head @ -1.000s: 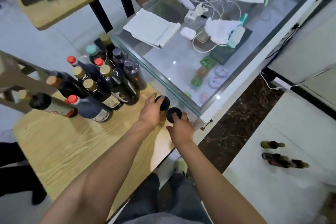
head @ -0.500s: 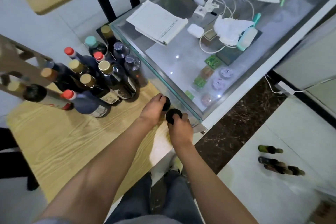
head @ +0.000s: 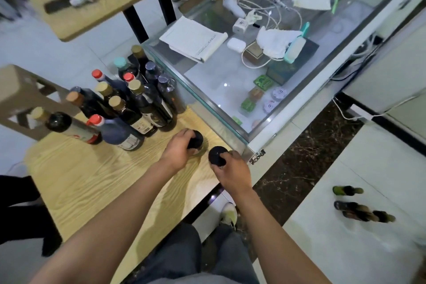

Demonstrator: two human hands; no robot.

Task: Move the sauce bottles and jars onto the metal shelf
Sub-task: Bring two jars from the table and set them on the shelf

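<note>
Near the centre of the frame we see 2 black-lidded jars on the wooden table, close to its right edge. The left hand curls around the left jar, which stands on the table. The right hand grips the right jar by its lid; we cannot tell whether it touches the table. The 2 jars are near each other but apart. To the left of centre a cluster of sauce bottles stands on the same table, beside the glass counter. At lower right, 3 dark bottles lie on a white surface.
</note>
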